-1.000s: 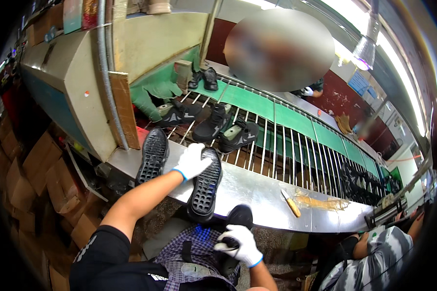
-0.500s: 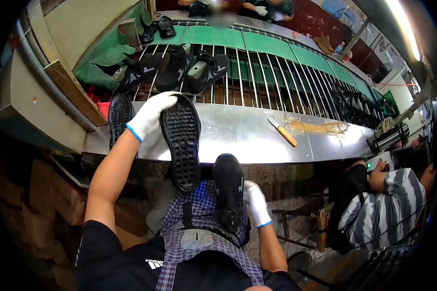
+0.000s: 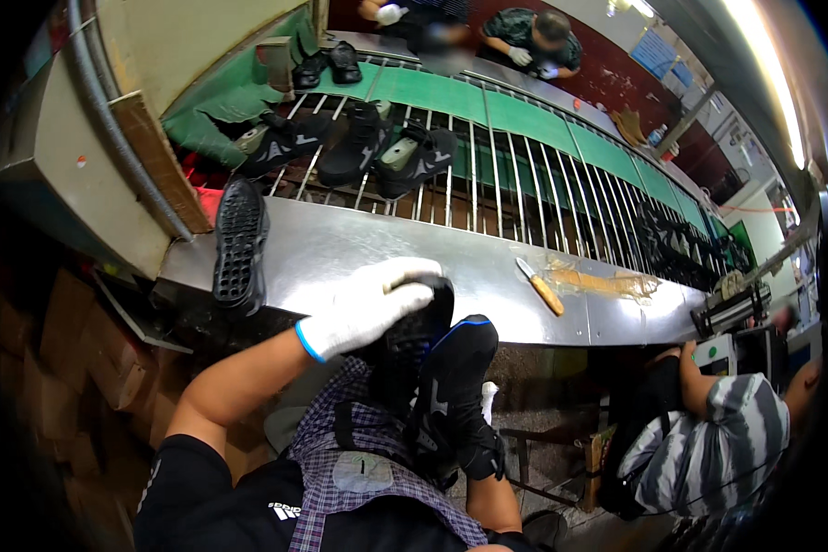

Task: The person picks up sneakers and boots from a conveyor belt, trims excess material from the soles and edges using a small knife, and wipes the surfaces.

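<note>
My left hand [image 3: 373, 308], in a white glove with a blue cuff, grips the toe end of a black shoe sole [image 3: 442, 299], fingers bent over its edge. Close against that sole is a black shoe upper [image 3: 455, 386], its blue-edged toe pointing up and away from me. My right hand [image 3: 488, 397] supports the upper from behind; only a bit of white glove shows beside it, the fingers hidden. On the metal bench to the left lies another black sole [image 3: 239, 244], tread up, its near end overhanging the edge.
A knife [image 3: 540, 287] with a wooden handle lies near brown tape [image 3: 607, 281] on the metal bench [image 3: 313, 235]. Several black shoes [image 3: 354, 152] rest on the metal-bar rack beyond. A person in a striped top [image 3: 727, 442] sits at right; two people are across the rack.
My left hand has brought the sole down and right, against the upper. The upper has tilted and now covers most of my right hand. The view has shifted slightly.
</note>
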The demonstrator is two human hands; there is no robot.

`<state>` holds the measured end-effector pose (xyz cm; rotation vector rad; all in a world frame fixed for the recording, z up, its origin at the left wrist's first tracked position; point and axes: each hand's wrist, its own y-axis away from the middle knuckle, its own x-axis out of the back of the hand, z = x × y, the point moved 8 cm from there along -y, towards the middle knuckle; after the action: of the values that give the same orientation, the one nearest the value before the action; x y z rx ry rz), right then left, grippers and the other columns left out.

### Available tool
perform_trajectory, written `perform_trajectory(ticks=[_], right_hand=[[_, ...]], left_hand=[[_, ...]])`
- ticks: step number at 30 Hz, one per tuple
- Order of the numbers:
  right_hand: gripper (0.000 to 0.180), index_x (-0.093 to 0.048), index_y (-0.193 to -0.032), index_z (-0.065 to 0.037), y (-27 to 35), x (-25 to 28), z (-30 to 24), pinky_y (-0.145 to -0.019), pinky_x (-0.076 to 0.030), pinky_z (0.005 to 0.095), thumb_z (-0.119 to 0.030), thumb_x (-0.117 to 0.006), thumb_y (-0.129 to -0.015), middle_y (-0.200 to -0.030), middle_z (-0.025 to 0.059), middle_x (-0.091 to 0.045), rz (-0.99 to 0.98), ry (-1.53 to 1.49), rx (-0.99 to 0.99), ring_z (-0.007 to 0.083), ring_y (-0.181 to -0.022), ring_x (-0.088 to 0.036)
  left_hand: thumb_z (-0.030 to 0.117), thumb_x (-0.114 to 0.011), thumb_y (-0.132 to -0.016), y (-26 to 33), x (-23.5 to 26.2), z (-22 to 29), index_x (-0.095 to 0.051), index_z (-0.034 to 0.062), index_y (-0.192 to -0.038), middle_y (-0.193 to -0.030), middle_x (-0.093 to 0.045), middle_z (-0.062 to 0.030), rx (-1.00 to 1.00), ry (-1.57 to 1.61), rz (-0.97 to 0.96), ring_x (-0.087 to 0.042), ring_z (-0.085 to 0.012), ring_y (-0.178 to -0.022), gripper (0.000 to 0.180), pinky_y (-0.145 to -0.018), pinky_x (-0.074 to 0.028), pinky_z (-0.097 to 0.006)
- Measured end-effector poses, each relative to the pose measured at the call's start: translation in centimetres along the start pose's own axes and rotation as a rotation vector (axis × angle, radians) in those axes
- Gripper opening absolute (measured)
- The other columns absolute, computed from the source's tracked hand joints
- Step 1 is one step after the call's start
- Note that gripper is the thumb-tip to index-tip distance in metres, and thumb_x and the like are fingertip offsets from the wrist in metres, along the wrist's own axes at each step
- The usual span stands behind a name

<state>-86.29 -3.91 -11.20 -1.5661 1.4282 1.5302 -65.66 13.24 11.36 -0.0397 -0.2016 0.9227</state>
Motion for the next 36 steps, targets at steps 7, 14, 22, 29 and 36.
perform_trajectory(ticks=[7,14,22,29,36], right_hand=[[0.098,-0.046,-0.163,0.001,3.2,3.1,1.2,-0.122,-0.049,0.0446,-0.075,-0.057,-0.104,-0.161,0.0175,-0.056,0.196,0.393,0.085,0.0289,-0.145,-0.058],[0.102,-0.045,-0.163,0.007,2.9,2.8,0.1,-0.126,-0.040,0.0401,-0.077,-0.053,-0.105,-0.163,0.0183,-0.055,0.178,0.645,0.233,0.0263,-0.150,-0.053],[0.101,-0.049,-0.158,0.009,2.6,-3.1,-1.2,-0.121,-0.044,0.0377,-0.077,-0.054,-0.105,-0.157,0.0177,-0.061,0.130,0.847,0.319,0.0244,-0.143,-0.058],[0.103,-0.051,-0.157,0.010,2.7,-4.7,-1.8,-0.120,-0.044,0.0372,-0.079,-0.052,-0.104,-0.155,0.0183,-0.062,0.126,0.908,0.323,0.0242,-0.142,-0.058],[0.105,-0.049,-0.158,0.011,2.6,-6.2,-2.3,-0.122,-0.042,0.0375,-0.079,-0.053,-0.104,-0.157,0.0177,-0.061,0.111,0.935,0.384,0.0242,-0.144,-0.057]], left_hand=[[0.001,-0.062,-0.108,2.7,-6.7,-5.5,-0.058,-0.0009,-0.154,-0.150,-0.068,-0.0167,-0.053,0.122,-0.253,-0.065,-0.0245,-0.139,0.047,-0.122,-0.049,-0.039],[-0.002,-0.057,-0.109,2.1,-6.1,-3.2,-0.063,-0.0044,-0.147,-0.148,-0.068,-0.0211,-0.125,0.077,-0.263,-0.065,-0.0290,-0.139,0.039,-0.122,-0.049,-0.042],[-0.008,-0.061,-0.101,2.5,-5.9,-0.8,-0.068,-0.0049,-0.141,-0.144,-0.071,-0.0213,-0.216,-0.058,-0.246,-0.068,-0.0330,-0.136,0.041,-0.119,-0.052,-0.042],[-0.005,-0.062,-0.103,2.9,-5.8,-0.9,-0.070,-0.0050,-0.138,-0.143,-0.072,-0.0224,-0.196,-0.053,-0.248,-0.067,-0.0344,-0.138,0.036,-0.119,-0.052,-0.043],[-0.005,-0.061,-0.103,3.1,-5.6,-0.7,-0.071,-0.0045,-0.136,-0.141,-0.073,-0.0228,-0.254,-0.063,-0.261,-0.069,-0.0346,-0.135,0.034,-0.118,-0.053,-0.043]])
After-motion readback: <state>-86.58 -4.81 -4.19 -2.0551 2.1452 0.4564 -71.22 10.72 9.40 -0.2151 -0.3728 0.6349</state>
